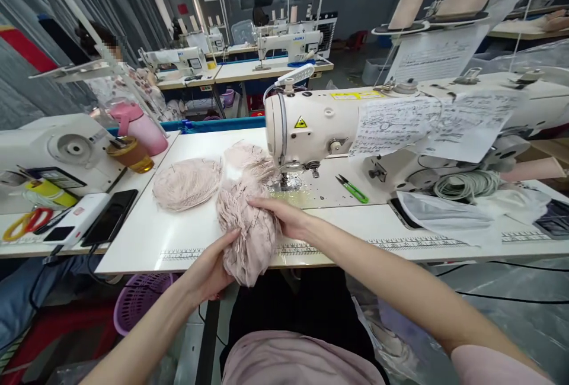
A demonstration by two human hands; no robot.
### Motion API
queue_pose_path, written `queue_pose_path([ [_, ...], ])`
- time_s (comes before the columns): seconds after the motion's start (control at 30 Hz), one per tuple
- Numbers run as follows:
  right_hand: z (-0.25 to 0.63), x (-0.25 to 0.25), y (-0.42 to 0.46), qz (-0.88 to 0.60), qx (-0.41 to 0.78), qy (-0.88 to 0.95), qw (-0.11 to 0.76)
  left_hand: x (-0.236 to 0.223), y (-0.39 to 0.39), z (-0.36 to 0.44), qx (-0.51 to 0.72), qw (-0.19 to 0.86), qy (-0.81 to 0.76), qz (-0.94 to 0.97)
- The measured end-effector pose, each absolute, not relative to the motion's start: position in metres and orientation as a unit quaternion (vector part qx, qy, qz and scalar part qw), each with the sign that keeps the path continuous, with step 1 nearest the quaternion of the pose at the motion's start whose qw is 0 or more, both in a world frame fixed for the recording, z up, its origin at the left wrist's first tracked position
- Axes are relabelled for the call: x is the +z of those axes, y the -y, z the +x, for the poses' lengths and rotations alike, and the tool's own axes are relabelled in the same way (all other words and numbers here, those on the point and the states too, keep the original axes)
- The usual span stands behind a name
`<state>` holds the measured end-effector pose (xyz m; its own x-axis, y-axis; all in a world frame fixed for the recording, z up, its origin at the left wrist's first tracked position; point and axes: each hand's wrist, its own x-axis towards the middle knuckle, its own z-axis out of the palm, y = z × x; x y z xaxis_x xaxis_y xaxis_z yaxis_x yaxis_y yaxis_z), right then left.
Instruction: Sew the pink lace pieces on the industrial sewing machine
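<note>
Both of my hands hold a bunched piece of pale pink fabric [251,243] at the front edge of the white sewing table [133,243]. My left hand [217,269] grips its lower left side, the thumb lying on top. From the right, my right hand [280,216] closes on the upper part, with most fingers hidden behind the cloth. A pink bundle [186,183] of gathered fabric lies to the left. Another pink piece [244,157] sits behind the held one, beside the needle area of the sewing machine [306,124]; I cannot tell whether they are joined.
Green-handled thread snips [353,189] lie right of the needle. A coil of pale cord [466,183] and white cloth [448,216] are farther right. On the left table are a phone [111,216], a white device [77,225], scissors [29,223] and a pink bottle [140,127].
</note>
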<state>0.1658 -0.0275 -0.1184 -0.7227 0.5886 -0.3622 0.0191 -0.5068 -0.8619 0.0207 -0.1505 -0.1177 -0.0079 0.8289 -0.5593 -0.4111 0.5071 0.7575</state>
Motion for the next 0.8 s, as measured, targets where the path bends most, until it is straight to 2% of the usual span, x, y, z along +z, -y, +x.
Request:
queue_pose_path([
  [0.17,0.145,-0.109,-0.019,-0.31,0.718,0.622,0.035,-0.121,0.157,0.0,0.459,0.739,-0.473,0.137],
  [0.27,0.122,-0.104,-0.036,-0.307,0.617,0.723,-0.052,-0.123,0.167,-0.003,0.435,0.754,-0.47,0.145],
  [0.33,0.107,-0.103,-0.04,-0.311,0.572,0.756,-0.061,-0.122,0.174,-0.001,0.414,0.76,-0.472,0.167],
  [0.43,0.096,-0.104,-0.038,-0.298,0.528,0.795,-0.017,-0.121,0.185,0.0,0.349,0.737,-0.514,0.267],
  [0.53,0.107,-0.11,-0.032,-0.288,0.491,0.821,0.05,-0.125,0.192,-0.008,0.3,0.59,-0.604,0.444],
  [0.67,0.14,-0.125,-0.012,-0.3,0.449,0.829,0.148,-0.133,0.186,-0.034,0.336,0.172,-0.626,0.682],
  [0.73,0.156,-0.135,0.008,-0.287,0.376,0.845,0.251,-0.134,0.174,-0.05,0.316,-0.002,-0.585,0.747],
  [0.8,0.168,-0.145,0.033,-0.234,0.274,0.855,0.373,-0.134,0.159,-0.064,0.238,-0.066,-0.547,0.8],
])
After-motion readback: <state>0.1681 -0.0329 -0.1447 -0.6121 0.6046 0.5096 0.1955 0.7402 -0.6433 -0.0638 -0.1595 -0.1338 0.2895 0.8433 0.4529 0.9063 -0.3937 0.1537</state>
